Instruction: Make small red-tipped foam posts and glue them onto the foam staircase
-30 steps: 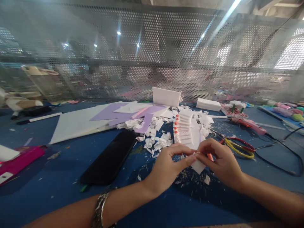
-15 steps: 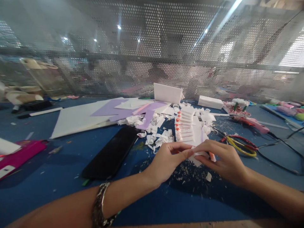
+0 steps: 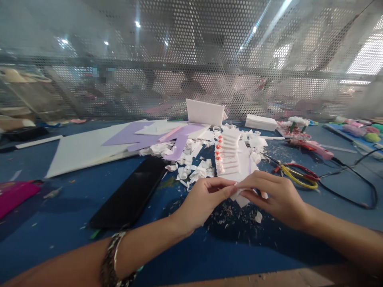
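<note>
My left hand (image 3: 203,201) and my right hand (image 3: 273,195) meet near the middle of the table, thumbs and fingertips pinched together on a small white piece (image 3: 236,187). Most of that piece is hidden by the fingers. Just beyond my fingertips lies a white board (image 3: 243,157) carrying a row of thin rolled white strips (image 3: 230,153) with small red-orange bits (image 3: 218,152) along their left ends. An orange item (image 3: 264,194) shows partly behind my right hand. White paper scraps (image 3: 203,169) surround the board.
A black phone (image 3: 130,195) lies left of my hands, beyond it white and lilac sheets (image 3: 86,147). Scissors with red and yellow handles (image 3: 299,177), a pink glue gun (image 3: 317,149) and its cable (image 3: 366,179) are at right. Folded white card (image 3: 205,113) stands before the perforated metal screen (image 3: 191,40).
The view has shifted slightly, so the table items appear further left. Both hands keep their pinch on the small white piece, with little change in finger position.
</note>
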Demonstrator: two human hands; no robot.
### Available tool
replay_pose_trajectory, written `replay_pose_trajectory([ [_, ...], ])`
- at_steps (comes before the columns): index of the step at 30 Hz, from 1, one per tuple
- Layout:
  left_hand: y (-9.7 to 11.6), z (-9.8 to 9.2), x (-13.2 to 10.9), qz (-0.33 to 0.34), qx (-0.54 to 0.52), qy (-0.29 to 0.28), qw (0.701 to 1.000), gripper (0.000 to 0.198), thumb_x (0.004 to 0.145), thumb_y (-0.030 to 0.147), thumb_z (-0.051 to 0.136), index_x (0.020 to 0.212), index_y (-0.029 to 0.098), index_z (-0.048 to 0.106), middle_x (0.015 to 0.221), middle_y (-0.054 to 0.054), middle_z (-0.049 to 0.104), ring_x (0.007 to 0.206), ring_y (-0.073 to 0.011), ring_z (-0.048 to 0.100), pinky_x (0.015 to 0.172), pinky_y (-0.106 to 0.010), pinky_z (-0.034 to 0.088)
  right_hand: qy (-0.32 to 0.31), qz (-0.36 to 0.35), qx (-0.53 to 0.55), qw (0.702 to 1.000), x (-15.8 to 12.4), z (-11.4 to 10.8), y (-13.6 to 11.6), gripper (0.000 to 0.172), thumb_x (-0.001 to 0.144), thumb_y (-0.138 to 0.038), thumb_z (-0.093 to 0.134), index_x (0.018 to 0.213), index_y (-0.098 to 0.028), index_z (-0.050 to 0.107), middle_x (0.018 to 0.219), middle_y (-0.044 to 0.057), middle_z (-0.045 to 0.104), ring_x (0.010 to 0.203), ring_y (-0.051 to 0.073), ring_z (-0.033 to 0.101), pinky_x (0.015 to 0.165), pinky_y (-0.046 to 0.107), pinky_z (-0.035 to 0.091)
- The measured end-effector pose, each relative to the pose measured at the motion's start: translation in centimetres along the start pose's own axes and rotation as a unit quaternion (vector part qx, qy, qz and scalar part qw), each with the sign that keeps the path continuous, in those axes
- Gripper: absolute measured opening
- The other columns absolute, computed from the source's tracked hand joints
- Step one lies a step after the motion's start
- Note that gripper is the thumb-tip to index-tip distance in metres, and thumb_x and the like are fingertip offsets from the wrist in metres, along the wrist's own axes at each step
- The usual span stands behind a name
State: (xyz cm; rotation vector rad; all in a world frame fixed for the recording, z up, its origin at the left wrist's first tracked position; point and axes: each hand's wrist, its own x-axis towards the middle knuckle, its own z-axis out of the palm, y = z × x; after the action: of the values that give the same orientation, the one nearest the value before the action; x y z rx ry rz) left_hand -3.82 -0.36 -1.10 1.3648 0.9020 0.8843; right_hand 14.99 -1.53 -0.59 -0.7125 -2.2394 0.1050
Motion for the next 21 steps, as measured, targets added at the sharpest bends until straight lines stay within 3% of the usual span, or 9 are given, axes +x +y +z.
replay_pose_trajectory([
  [10,-0.06,-0.17,0.07,-0.020,-0.045,-0.019,0.999,0.013,0.069,0.030,0.070,0.077,0.020,0.072,0.079,0.001,0.071,0.079,-0.0130,0.060,0.077,-0.023,0.043,-0.047,0.064,0.034,0.996,0.35,-0.18,-0.21,0.018,0.083,-0.013,0.048,0.096,-0.020,0.059,0.078,-0.001,0.061,0.062,0.005,0.053,0.056,0.014,0.043],
  [17,-0.32,-0.30,0.28,-0.043,-0.096,-0.030,0.994,0.014,0.064,0.031,0.075,0.073,0.020,0.072,0.076,0.001,0.070,0.075,-0.0108,0.058,0.079,-0.023,0.041,-0.016,-0.078,-0.042,0.996,-0.15,-0.38,0.41,0.023,0.084,-0.011,0.051,0.106,-0.016,0.056,0.088,0.005,0.064,0.077,0.010,0.057,0.070,0.022,0.049],
  [21,-0.72,-0.43,0.36,-0.049,-0.091,-0.048,0.994,0.015,0.065,0.033,0.074,0.073,0.020,0.072,0.076,0.001,0.070,0.075,-0.0115,0.057,0.079,-0.024,0.041,-0.022,-0.117,-0.098,0.988,-0.55,-0.68,0.50,0.025,0.085,-0.011,0.050,0.109,-0.015,0.055,0.090,0.007,0.064,0.082,0.014,0.056,0.074,0.028,0.050],
])
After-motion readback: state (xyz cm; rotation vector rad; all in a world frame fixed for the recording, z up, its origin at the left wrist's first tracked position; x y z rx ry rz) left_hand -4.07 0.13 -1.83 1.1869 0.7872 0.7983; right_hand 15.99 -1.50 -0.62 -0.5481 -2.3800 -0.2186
